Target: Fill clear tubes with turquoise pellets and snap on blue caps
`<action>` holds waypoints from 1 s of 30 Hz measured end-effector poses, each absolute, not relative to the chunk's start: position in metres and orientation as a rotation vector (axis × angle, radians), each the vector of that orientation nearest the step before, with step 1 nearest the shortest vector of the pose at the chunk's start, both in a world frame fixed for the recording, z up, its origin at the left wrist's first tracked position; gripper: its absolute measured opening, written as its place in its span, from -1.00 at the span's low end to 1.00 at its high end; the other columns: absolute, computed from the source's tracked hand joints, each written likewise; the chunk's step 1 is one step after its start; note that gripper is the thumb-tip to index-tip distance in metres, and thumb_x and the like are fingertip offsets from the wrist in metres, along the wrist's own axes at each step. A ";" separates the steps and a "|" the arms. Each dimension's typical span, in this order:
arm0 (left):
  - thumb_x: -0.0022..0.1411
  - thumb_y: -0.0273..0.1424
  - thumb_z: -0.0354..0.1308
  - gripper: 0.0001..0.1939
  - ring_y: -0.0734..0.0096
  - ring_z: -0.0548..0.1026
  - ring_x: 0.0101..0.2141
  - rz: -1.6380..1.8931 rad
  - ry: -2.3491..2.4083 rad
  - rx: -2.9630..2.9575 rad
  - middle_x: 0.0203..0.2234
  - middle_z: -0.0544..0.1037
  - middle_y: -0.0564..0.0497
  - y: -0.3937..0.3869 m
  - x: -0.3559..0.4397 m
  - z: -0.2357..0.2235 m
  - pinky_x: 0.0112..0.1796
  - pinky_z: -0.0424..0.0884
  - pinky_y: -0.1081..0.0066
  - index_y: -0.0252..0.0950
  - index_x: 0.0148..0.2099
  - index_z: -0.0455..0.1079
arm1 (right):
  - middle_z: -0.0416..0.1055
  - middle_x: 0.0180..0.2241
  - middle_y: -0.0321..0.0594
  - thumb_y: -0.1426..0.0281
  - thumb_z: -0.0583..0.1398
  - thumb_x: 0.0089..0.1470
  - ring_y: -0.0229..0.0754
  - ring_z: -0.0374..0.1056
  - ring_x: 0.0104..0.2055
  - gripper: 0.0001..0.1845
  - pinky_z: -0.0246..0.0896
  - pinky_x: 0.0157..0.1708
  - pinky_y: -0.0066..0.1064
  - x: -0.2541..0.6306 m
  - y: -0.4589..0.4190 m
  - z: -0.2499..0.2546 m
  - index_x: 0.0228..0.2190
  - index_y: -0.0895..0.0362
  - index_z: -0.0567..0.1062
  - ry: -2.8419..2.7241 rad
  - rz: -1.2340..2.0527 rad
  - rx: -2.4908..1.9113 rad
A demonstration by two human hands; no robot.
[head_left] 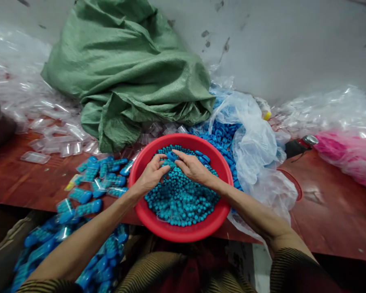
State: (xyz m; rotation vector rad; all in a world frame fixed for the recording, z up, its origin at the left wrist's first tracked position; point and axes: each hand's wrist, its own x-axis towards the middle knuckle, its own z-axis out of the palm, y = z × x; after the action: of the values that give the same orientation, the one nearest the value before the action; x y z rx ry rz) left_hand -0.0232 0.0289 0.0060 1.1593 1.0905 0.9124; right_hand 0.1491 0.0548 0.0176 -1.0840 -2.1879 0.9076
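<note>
So behind my bench there's just a plain pale grey wall (277,49), scuffed with dark marks and patches. The bench itself is a reddish-brown tabletop (332,215) with a bit of a shine, running right across my view. Light's kinda soft and cool, and it's pretty dark underneath the top.
</note>
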 end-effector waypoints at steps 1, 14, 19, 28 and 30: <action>0.07 -0.27 0.18 -0.57 0.59 0.38 -0.61 0.909 1.082 1.165 -0.43 0.38 0.11 0.029 -0.023 0.007 -0.68 0.20 0.59 -0.28 -0.06 0.15 | 0.45 -0.28 -0.15 0.44 0.03 0.16 -0.20 0.37 -0.24 -0.58 0.26 -0.16 -0.32 0.150 0.055 0.019 0.06 0.15 0.32 -2.167 0.962 -1.088; 0.08 -0.26 0.17 -0.46 0.61 0.37 -0.63 0.940 1.082 1.152 -0.41 0.38 0.08 0.028 -0.020 0.011 -0.72 0.16 0.62 -0.26 0.09 0.13 | 0.29 -0.52 -0.43 0.35 0.01 0.15 -0.43 0.20 -0.63 -0.84 0.12 -0.63 -0.58 0.150 0.052 0.012 -0.23 0.11 0.30 -1.751 1.362 -1.072; 0.09 -0.29 0.14 -0.47 0.62 0.33 -0.64 0.917 1.097 1.174 -0.43 0.35 0.10 0.027 -0.021 0.013 -0.71 0.18 0.59 -0.28 0.09 0.13 | 0.27 -0.53 -0.43 0.36 0.01 0.16 -0.43 0.15 -0.64 -0.90 0.07 -0.64 -0.56 0.149 0.049 0.019 -0.31 0.10 0.28 -1.809 1.326 -1.096; 0.09 -0.25 0.15 -0.48 0.61 0.33 -0.65 0.938 1.030 1.159 -0.43 0.38 0.09 0.023 -0.021 0.016 -0.69 0.15 0.57 -0.25 0.08 0.17 | 0.26 -0.56 -0.43 0.31 0.04 0.13 -0.39 0.15 -0.64 -0.85 0.06 -0.62 -0.52 0.147 0.049 0.015 -0.44 0.09 0.25 -1.794 1.357 -1.104; 0.10 -0.26 0.14 -0.55 0.62 0.31 -0.65 0.965 1.040 1.154 -0.46 0.37 0.11 0.023 -0.020 0.016 -0.67 0.18 0.56 -0.26 0.03 0.18 | 0.27 -0.55 -0.41 0.32 0.05 0.14 -0.37 0.15 -0.60 -0.85 0.07 -0.56 -0.51 0.146 0.048 0.016 -0.44 0.10 0.28 -1.872 1.261 -1.099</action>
State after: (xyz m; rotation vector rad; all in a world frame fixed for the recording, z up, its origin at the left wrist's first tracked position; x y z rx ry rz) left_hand -0.0199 0.0227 0.0163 1.1539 1.0405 0.9647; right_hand 0.1465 0.0484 0.0156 -1.0993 -1.8715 1.2606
